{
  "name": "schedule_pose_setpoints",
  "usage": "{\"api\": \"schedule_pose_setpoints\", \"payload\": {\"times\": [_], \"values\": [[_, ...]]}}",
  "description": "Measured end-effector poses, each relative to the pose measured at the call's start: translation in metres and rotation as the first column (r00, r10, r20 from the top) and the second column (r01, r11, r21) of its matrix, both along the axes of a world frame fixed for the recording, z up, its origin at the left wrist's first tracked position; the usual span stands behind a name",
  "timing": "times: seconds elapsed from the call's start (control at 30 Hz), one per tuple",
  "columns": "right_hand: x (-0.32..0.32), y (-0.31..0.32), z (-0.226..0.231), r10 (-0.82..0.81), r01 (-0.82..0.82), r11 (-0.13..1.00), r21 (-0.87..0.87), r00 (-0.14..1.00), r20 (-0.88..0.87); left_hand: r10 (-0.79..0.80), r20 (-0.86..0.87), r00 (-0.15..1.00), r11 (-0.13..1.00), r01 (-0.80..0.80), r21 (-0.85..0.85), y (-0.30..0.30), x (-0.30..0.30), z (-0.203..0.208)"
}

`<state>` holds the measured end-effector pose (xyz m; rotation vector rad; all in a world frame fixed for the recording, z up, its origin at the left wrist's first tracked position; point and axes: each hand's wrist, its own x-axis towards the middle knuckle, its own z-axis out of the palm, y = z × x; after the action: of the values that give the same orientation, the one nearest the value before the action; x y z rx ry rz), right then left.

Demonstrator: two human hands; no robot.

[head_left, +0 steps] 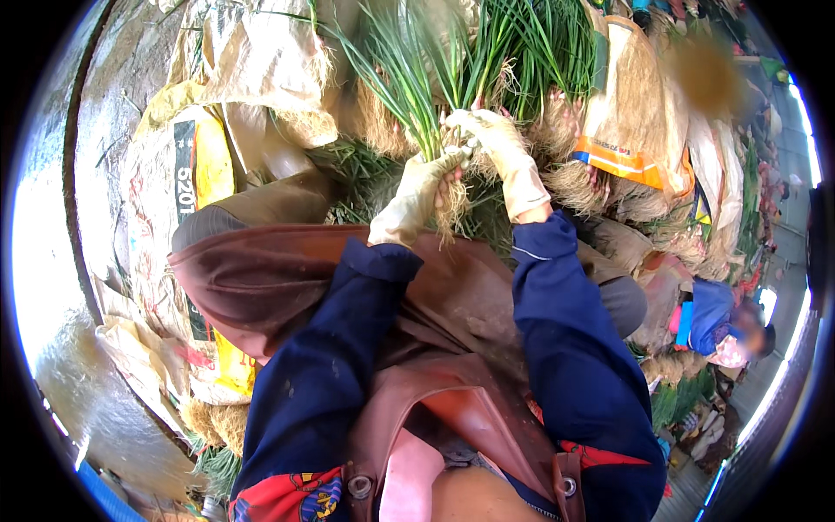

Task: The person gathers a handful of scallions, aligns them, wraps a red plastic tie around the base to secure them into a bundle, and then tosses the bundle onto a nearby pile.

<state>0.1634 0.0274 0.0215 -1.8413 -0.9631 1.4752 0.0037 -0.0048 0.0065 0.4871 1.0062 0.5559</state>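
Note:
My gloved left hand is closed round the lower stems of a small bunch of scallions. Green leaves fan upward from the fist, and pale stringy roots hang below it. Close by on the right, my gloved right hand has its fingers curled in against scallion stems at the top of the left fist; how many stems it pinches is hidden. Just beyond both hands lies a larger heap of scallions, its root ends toward me.
Root bundles partly covered by woven sacks lie at the right; more sacks are at the left. Loose green leaves lie beneath my hands. A brown apron covers my lap. Another person sits at the far right.

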Motion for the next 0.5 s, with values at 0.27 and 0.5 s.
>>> {"api": "schedule_pose_setpoints", "payload": {"times": [0.27,0.5], "values": [[0.016,-0.022,0.005,0.286,-0.287,0.958,-0.022,0.939,0.19,-0.014,0.385,0.923,0.943,0.14,-0.302,-0.009,-0.043,0.021],[0.069,-0.07,0.037,0.27,-0.268,0.963,0.031,0.96,-0.072,-0.022,0.209,0.978,0.993,0.045,-0.105,-0.034,-0.083,0.033]]}}
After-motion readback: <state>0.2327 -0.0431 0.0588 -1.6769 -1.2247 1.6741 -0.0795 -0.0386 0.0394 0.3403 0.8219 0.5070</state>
